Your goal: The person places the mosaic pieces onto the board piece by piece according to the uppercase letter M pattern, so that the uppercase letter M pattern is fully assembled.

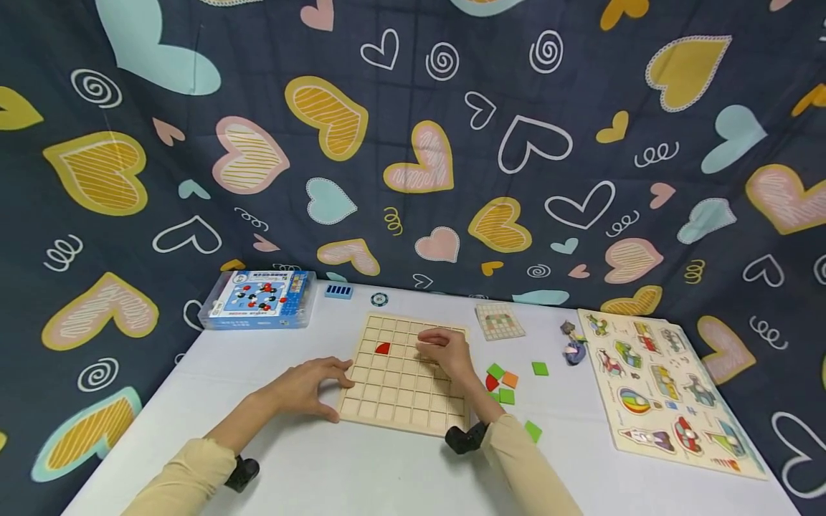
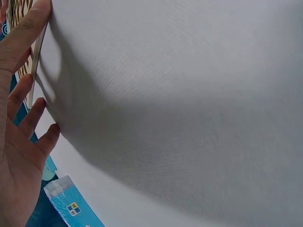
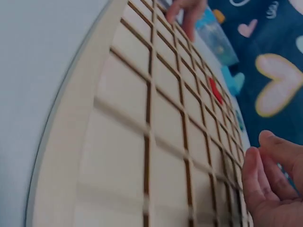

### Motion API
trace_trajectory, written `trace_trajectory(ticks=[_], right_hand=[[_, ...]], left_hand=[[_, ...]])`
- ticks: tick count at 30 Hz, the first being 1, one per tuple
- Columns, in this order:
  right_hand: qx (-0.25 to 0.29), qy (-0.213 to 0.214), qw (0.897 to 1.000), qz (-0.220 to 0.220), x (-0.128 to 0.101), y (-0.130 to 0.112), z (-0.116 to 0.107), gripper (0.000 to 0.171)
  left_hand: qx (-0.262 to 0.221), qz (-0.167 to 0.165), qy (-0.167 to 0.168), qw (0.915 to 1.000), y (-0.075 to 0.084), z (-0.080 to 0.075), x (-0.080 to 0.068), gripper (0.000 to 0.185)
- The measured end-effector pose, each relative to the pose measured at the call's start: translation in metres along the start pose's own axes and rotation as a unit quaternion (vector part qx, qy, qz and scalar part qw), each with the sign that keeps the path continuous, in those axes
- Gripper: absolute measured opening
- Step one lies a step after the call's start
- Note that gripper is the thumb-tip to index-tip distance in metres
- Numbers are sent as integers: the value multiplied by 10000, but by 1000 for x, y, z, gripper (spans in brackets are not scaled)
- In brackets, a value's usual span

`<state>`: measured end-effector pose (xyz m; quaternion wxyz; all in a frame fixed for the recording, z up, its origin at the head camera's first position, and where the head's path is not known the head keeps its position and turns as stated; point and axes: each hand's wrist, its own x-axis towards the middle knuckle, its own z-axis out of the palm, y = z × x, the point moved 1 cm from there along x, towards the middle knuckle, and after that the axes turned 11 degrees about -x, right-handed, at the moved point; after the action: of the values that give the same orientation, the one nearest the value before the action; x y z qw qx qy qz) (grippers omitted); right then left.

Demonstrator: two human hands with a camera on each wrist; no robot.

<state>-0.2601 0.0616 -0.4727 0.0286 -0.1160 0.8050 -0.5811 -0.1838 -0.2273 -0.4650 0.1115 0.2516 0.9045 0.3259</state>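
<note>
The head view looks forward and down from above the near edge of the white-clothed desk (image 1: pixel 361 473), taking in the whole square wooden grid board (image 1: pixel 406 376) and the heart-patterned dark backdrop (image 1: pixel 413 143) beyond. The left wrist view sits very close, low over the desk, facing the board's left edge (image 2: pixel 37 52). The right wrist view hovers just above the board (image 3: pixel 142 142), skimming along its cells toward the far left. All three share the board.
</note>
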Motion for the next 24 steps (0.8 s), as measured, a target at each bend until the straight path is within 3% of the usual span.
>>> trace_trajectory(ticks=[4, 13, 19, 24], right_hand=[[174, 158, 9995, 220, -9, 3, -29, 26], [-536, 593, 9934, 825, -44, 17, -95, 28], [-1001, 971, 9879, 681, -70, 31, -139, 28], [-1042, 1417, 9818, 722, -85, 47, -165, 30]], left_hand=[[1, 31, -20, 10000, 1, -1, 1, 54], [-42, 58, -17, 10000, 3, -1, 0, 53], [-67, 44, -16, 10000, 4, -1, 0, 54], [-53, 74, -19, 10000, 4, -1, 1, 54]])
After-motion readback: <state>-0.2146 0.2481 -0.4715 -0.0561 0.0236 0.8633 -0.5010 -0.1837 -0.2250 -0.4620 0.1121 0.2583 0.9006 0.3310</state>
